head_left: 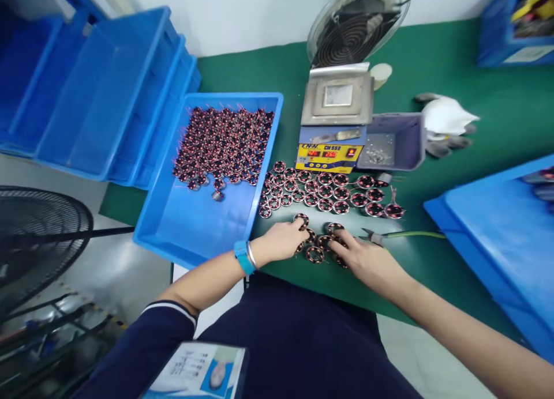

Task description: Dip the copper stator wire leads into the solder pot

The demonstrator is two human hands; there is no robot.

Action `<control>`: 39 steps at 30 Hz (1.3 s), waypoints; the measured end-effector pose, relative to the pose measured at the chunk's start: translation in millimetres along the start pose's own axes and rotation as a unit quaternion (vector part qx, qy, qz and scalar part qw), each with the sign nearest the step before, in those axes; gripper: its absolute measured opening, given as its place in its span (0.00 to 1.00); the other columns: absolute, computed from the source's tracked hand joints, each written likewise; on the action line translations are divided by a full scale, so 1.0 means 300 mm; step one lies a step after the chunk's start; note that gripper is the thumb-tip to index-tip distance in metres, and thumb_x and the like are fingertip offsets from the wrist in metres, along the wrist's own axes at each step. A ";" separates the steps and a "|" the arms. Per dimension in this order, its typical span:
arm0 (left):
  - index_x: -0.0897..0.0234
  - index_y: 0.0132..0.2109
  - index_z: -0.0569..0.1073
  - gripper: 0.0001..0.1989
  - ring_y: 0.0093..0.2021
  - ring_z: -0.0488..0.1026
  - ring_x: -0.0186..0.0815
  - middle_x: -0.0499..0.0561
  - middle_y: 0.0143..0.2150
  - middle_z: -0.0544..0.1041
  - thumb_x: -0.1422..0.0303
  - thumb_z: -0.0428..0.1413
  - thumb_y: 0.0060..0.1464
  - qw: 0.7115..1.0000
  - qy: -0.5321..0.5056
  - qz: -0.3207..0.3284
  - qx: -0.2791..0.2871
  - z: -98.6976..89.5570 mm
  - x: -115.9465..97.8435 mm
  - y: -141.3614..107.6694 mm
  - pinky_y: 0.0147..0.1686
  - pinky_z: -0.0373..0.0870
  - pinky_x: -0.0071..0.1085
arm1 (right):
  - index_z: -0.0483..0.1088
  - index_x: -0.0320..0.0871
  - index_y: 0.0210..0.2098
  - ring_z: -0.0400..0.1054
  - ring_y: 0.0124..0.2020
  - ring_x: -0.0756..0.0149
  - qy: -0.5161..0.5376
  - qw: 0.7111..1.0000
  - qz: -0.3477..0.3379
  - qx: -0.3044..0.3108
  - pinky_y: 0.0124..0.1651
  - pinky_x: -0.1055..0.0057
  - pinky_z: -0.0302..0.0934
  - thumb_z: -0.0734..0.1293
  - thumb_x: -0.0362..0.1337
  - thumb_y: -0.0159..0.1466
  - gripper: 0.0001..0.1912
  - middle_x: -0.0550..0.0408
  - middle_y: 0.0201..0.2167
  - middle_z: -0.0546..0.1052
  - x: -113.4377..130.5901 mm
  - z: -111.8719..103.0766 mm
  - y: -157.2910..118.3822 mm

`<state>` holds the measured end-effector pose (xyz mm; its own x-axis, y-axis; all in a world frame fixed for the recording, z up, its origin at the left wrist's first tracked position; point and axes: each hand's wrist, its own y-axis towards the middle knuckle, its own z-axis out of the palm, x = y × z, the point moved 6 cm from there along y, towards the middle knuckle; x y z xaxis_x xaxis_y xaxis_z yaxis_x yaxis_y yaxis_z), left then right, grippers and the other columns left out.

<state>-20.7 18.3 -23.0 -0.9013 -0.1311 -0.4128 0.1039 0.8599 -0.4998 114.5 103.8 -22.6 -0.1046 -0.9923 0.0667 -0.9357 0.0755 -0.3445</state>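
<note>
Near the front edge of the green table [234, 76], several round wire-wound rings [314, 254] lie in a small group. My left hand [283, 239], with a blue watch on its wrist, has its fingers closed around a ring [302, 219] at the group's left side. On the right side, my right hand [359, 252] has its fingertips on rings, one of them a ring [333, 228] at the back; its thumb and fingers are apart. Behind both hands, rows of similar rings [325, 191] with red wires stand close together.
A blue bin [199, 226] holds many rings at left. Behind the rows are a yellow-fronted heating unit [329, 158] and a grey tray [411, 139]. Cutters [374, 236], gloves [448, 119] and another blue bin [489, 226] lie right. Stacked blue bins [108, 87] stand far left, beside a fan [38, 237].
</note>
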 end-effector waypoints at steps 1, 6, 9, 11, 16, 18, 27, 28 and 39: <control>0.63 0.53 0.75 0.15 0.42 0.77 0.43 0.61 0.60 0.69 0.73 0.48 0.64 1.000 -0.001 -0.021 -0.004 0.003 -0.005 -0.006 0.43 0.76 0.40 | 0.72 0.44 0.52 0.75 0.35 0.67 -0.001 1.000 -0.001 0.003 0.30 0.76 0.62 0.59 0.22 0.65 0.21 0.43 0.55 0.74 0.008 -0.005 -0.007; 0.61 0.54 0.76 0.17 0.40 0.78 0.41 0.59 0.60 0.69 0.74 0.51 0.61 0.982 -0.021 -0.176 -0.058 0.034 -0.024 -0.067 0.44 0.77 0.38 | 0.71 0.42 0.55 0.76 0.34 0.66 -0.001 1.000 0.000 0.025 0.28 0.76 0.62 0.59 0.26 0.69 0.18 0.39 0.54 0.72 0.028 0.005 -0.044; 0.62 0.53 0.77 0.17 0.45 0.78 0.42 0.58 0.58 0.71 0.75 0.52 0.60 0.954 -0.035 -0.278 -0.103 0.052 -0.040 -0.137 0.49 0.76 0.37 | 0.70 0.40 0.56 0.75 0.36 0.67 0.005 0.999 -0.008 0.037 0.33 0.74 0.68 0.61 0.31 0.72 0.15 0.41 0.54 0.72 0.019 0.015 -0.075; 0.63 0.52 0.77 0.17 0.48 0.77 0.43 0.57 0.55 0.73 0.77 0.52 0.59 0.934 -0.044 -0.328 -0.135 0.060 -0.070 -0.195 0.52 0.75 0.37 | 0.68 0.40 0.59 0.74 0.39 0.68 0.010 0.999 -0.023 0.043 0.37 0.70 0.71 0.64 0.35 0.72 0.16 0.45 0.55 0.72 0.001 0.015 -0.100; 0.63 0.52 0.78 0.18 0.53 0.76 0.41 0.56 0.52 0.77 0.79 0.53 0.58 0.911 -0.076 -0.360 -0.187 0.110 -0.258 -0.305 0.56 0.74 0.37 | 0.69 0.39 0.58 0.74 0.42 0.67 0.016 0.997 -0.054 0.058 0.42 0.66 0.74 0.66 0.38 0.71 0.17 0.47 0.53 0.74 -0.051 0.015 -0.140; 0.58 0.51 0.79 0.16 0.59 0.72 0.45 0.54 0.54 0.78 0.76 0.56 0.58 0.917 -0.089 -0.338 -0.192 0.140 -0.354 -0.297 0.62 0.69 0.45 | 0.69 0.39 0.57 0.74 0.42 0.66 0.017 0.996 -0.062 0.063 0.42 0.66 0.74 0.66 0.38 0.71 0.17 0.47 0.53 0.74 -0.058 0.020 -0.141; 0.53 0.50 0.81 0.16 0.73 0.54 0.60 0.55 0.54 0.78 0.74 0.53 0.63 0.972 -0.048 -0.189 -0.135 0.202 -0.443 -0.081 0.65 0.42 0.77 | 0.69 0.40 0.57 0.74 0.44 0.66 0.017 0.994 -0.058 0.088 0.42 0.67 0.74 0.67 0.36 0.71 0.16 0.46 0.57 0.72 -0.065 0.047 -0.142; 0.53 0.51 0.80 0.17 0.73 0.53 0.61 0.55 0.54 0.77 0.74 0.52 0.64 0.970 -0.048 -0.191 -0.138 0.199 -0.425 -0.075 0.65 0.43 0.77 | 0.69 0.40 0.58 0.74 0.43 0.66 0.016 0.994 -0.056 0.092 0.42 0.67 0.74 0.66 0.36 0.71 0.16 0.46 0.57 0.72 -0.066 0.052 -0.142; 0.47 0.58 0.76 0.21 0.73 0.47 0.64 0.55 0.60 0.73 0.72 0.47 0.67 0.966 -0.087 -0.211 -0.124 0.172 -0.262 -0.105 0.63 0.46 0.78 | 0.74 0.42 0.55 0.75 0.47 0.56 0.071 0.993 0.004 0.090 0.42 0.66 0.73 0.59 0.23 0.66 0.23 0.36 0.61 0.69 -0.059 0.076 -0.146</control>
<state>68.5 -23.9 -14.2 -0.7551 -0.5579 -0.3444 -0.3804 0.8006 -0.4629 165.1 115.9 -30.1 -0.1698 -0.9669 0.1904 -0.8606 0.0514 -0.5067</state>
